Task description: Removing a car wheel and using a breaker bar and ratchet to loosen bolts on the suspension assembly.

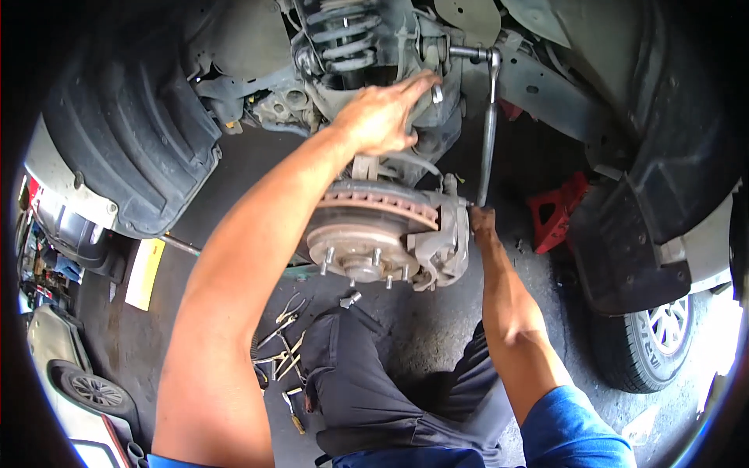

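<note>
My right hand (483,221) is closed round the lower end of a long-handled ratchet (489,140). The ratchet stands nearly upright. From its head a socket (470,52) reaches left to a bolted joint of the suspension. My left hand (381,118) lies over the suspension parts below the coil spring (343,35), fingers stretched to the right and thumb apart. Beside its fingertips is a small shiny metal piece (437,94), whose kind I cannot make out. Under my hands sit the brake disc (374,204) with its wheel studs and the brake caliper (451,246).
Several hand tools (285,351) lie on the floor left of my legs, and a socket tool (351,299) lies by my knee. A red jack stand (558,210) stands at right. Dark fender liners (129,148) flank the wheel well. A wheel (659,343) rests at lower right.
</note>
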`<state>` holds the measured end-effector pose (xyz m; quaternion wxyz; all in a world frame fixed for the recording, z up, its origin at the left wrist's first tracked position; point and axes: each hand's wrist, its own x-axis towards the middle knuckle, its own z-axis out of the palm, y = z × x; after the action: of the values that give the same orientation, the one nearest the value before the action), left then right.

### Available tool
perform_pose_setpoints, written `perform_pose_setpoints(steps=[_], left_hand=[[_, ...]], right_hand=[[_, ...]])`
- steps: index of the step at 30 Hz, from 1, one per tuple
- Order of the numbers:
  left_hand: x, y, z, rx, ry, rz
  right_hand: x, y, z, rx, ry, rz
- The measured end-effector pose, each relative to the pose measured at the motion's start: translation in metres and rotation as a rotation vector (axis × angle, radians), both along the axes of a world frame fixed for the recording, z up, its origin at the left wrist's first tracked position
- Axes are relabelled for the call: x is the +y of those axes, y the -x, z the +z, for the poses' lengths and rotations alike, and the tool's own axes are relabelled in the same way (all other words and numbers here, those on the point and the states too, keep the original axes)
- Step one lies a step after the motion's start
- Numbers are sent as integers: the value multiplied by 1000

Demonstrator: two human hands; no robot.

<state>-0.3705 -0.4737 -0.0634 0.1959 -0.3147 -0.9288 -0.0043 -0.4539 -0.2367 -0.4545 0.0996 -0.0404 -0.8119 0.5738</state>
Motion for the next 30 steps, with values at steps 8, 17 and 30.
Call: perform_pose_setpoints(steps=[8, 17, 30], left_hand=[[22, 7, -4, 4, -103, -74], [2, -6, 10, -31, -14, -47], [25, 8, 8, 61, -116, -72]], right_hand=[[79, 10, -42, 327, -612, -485], [3, 12, 44, -161, 246, -22], [-8, 65, 91, 207, 349, -299]])
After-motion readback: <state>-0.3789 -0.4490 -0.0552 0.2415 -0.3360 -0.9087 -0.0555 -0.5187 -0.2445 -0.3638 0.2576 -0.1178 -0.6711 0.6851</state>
